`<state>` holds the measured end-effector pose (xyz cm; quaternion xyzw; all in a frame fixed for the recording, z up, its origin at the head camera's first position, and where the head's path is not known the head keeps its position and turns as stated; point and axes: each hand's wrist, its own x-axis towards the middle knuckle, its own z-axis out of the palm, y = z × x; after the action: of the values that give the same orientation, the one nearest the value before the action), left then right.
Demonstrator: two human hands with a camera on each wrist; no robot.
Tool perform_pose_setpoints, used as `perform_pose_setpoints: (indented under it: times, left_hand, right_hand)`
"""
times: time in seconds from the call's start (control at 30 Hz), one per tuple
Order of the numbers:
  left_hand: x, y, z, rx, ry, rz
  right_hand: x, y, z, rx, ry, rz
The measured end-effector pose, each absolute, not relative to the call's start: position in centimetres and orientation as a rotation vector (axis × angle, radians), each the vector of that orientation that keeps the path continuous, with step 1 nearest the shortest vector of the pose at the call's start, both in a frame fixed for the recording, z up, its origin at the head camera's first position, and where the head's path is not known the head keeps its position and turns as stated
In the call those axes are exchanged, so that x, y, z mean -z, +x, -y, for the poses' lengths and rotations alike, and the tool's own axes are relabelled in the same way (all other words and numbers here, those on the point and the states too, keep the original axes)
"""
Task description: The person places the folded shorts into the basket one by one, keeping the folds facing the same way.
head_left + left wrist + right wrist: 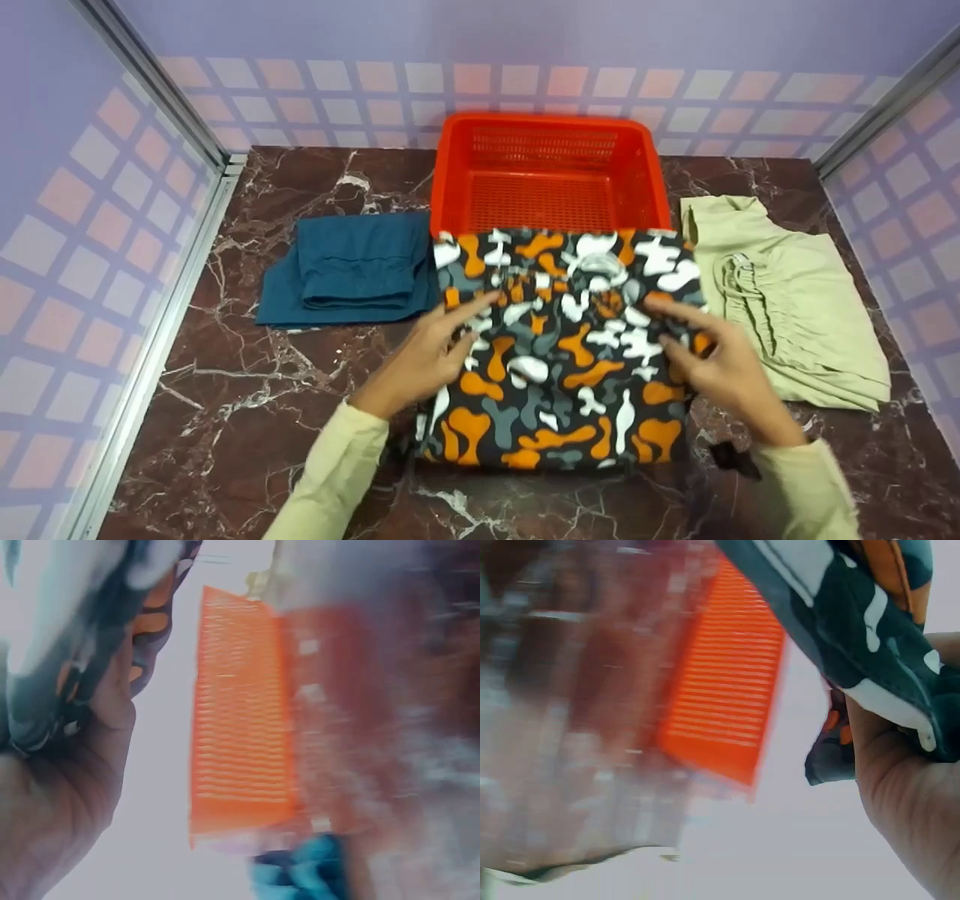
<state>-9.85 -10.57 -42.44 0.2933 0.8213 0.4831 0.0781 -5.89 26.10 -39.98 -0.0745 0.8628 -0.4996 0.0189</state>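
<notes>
Camouflage-patterned pants (555, 405), black with orange, white and grey patches, are folded into a broad block with a drawstring near the upper part. The block overlaps the front of a red basket (540, 202). My left hand (431, 352) holds the pants at the left side, index finger and thumb showing on top. On the right side my right hand (716, 364) holds them likewise. Both wrist views show cloth (45, 690) (870, 637) against the hands, covering most of the fingers.
Folded blue cloth (360, 262) lies left of the basket. Light green drawstring pants (817, 315) lie folded at the right. A small black object (735, 459) is near the right wrist. Tiled-pattern walls (525, 82) bound the marbled surface (247, 420) at back and sides.
</notes>
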Motion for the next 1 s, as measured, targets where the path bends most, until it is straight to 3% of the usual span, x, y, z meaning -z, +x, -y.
perform_pose_setpoints:
  times: [0.2, 0.4, 0.6, 0.77, 1.0]
  left_hand:
    - [39.0, -16.2, 9.5, -1.463, 0.899, -2.483]
    - [37.5, -24.5, 7.6, -1.458, 0.821, -2.499]
    - [38.3, -31.0, 5.4, -1.472, 0.592, -2.433]
    - [40.2, -33.9, 4.1, -1.225, 0.528, -2.521]
    - [43.1, -34.8, 3.8, -0.961, 0.398, -2.603]
  right_hand:
    - [36.2, -12.1, -26.8, 1.548, -0.337, -2.802]
    - [34.3, -20.1, -27.3, 1.587, -0.113, -2.794]
    - [34.8, -26.7, -27.0, 1.521, 0.100, -2.860]
    - [37.3, -29.8, -26.4, 1.353, 0.127, -2.945]
    - [41.5, -31.5, -25.5, 1.193, 0.129, -3.041]
